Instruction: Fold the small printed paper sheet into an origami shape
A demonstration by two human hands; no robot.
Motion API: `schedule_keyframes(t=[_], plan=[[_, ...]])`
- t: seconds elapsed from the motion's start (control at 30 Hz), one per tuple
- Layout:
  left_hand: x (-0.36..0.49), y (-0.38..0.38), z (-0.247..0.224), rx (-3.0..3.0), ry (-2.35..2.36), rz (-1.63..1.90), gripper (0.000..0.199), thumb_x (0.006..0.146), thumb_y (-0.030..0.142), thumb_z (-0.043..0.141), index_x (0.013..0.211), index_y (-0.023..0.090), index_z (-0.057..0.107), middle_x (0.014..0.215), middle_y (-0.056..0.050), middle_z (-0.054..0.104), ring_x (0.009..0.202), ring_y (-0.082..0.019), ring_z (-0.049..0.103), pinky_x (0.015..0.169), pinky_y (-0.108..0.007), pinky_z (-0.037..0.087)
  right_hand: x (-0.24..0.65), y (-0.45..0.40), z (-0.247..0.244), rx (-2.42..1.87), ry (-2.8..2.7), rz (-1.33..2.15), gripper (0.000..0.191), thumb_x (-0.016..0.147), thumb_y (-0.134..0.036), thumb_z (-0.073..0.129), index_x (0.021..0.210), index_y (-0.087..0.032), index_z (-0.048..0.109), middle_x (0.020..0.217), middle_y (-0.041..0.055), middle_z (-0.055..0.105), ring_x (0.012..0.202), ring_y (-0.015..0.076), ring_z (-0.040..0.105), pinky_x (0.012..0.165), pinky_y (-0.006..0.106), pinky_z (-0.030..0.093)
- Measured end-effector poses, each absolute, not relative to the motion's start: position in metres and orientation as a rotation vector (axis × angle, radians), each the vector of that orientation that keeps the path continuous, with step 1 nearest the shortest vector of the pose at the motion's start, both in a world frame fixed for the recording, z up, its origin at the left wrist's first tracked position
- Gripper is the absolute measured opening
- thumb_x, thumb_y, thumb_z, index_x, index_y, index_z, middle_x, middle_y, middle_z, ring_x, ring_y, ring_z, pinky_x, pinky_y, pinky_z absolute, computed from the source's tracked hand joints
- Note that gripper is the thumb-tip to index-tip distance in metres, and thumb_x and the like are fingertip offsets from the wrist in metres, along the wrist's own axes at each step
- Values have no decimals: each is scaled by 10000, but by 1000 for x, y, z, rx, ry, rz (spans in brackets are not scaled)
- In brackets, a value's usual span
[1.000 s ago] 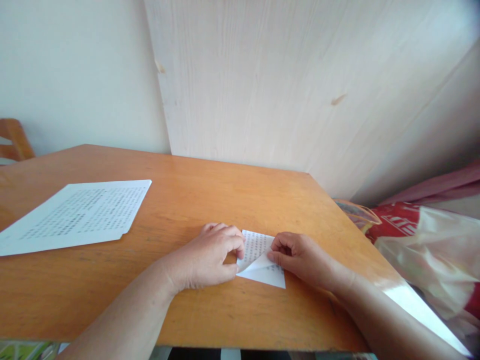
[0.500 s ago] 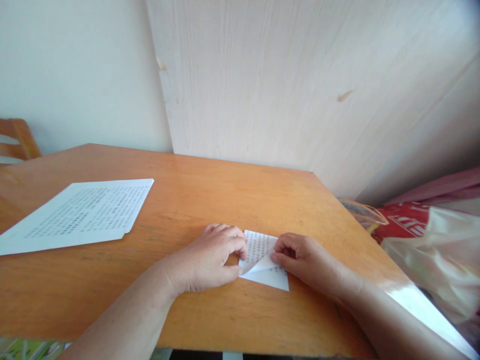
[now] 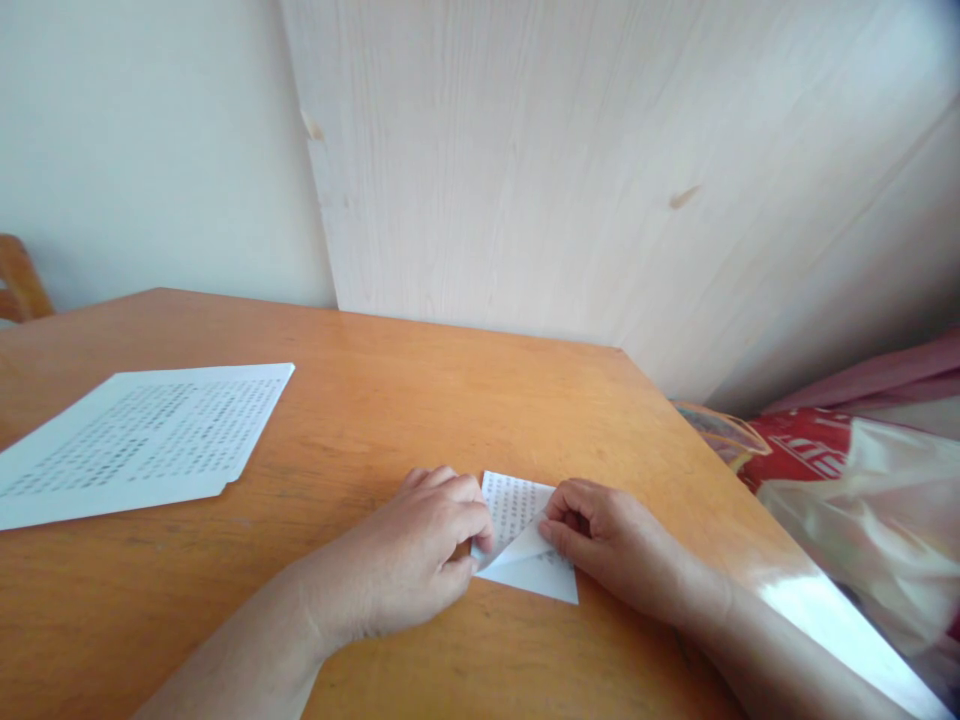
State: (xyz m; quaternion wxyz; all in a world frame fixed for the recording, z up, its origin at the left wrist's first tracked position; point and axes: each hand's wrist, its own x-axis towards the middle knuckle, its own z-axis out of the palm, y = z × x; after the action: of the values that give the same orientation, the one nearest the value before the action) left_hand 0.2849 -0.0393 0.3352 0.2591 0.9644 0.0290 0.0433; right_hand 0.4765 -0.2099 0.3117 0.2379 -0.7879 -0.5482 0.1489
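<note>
A small folded sheet of printed paper (image 3: 517, 503) lies on the wooden table, rows of small dark characters on its upper side. Its front corner is turned up as a flap, and a white layer shows beneath. My right hand (image 3: 619, 540) pinches this raised flap between thumb and fingers at the paper's right side. At the left edge, my left hand (image 3: 420, 555) is closed with curled fingers and thumb on the paper's corner. The fingertips of both hands are partly hidden.
A stack of printed sheets (image 3: 157, 425) lies on the table (image 3: 390, 390) to the left. Beyond the table's right edge are a red bag (image 3: 806, 440) and a whitish plastic bag (image 3: 877, 500). A pale wooden panel (image 3: 480, 170) stands behind; part of a chair (image 3: 22, 280) shows far left.
The view has shifted a little, so the stack sits further left and lower. Both hands keep their hold on the folded paper, and its flap looks nearly the same.
</note>
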Motion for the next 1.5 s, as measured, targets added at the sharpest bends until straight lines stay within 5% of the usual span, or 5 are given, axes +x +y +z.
schedule_keyframes(t=[0.87, 1.23, 1.5], plan=[[283, -38, 341, 2609, 92, 44, 404, 788, 6, 501, 1043, 291, 630, 1024, 33, 626, 1012, -189, 527, 907, -344, 341, 479, -210, 310, -2192, -1525, 394, 131, 906, -251, 585, 780, -218, 599, 722, -24, 606, 626, 123, 507, 556, 249, 345], [280, -37, 333, 2670, 30, 42, 536, 891, 86, 542, 1218, 497, 648, 1010, 7, 587, 1003, -212, 518, 880, -366, 355, 477, -209, 310, -2207, -1503, 401, 112, 887, -247, 603, 779, -217, 605, 719, -21, 614, 617, 121, 510, 542, 253, 340], [278, -35, 330, 2630, 10, 83, 443, 939, 139, 544, 1162, 490, 697, 1018, 4, 592, 981, -195, 517, 882, -362, 357, 477, -207, 311, -2209, -1503, 392, 111, 880, -234, 605, 771, -213, 602, 708, -20, 613, 613, 120, 506, 538, 256, 332]])
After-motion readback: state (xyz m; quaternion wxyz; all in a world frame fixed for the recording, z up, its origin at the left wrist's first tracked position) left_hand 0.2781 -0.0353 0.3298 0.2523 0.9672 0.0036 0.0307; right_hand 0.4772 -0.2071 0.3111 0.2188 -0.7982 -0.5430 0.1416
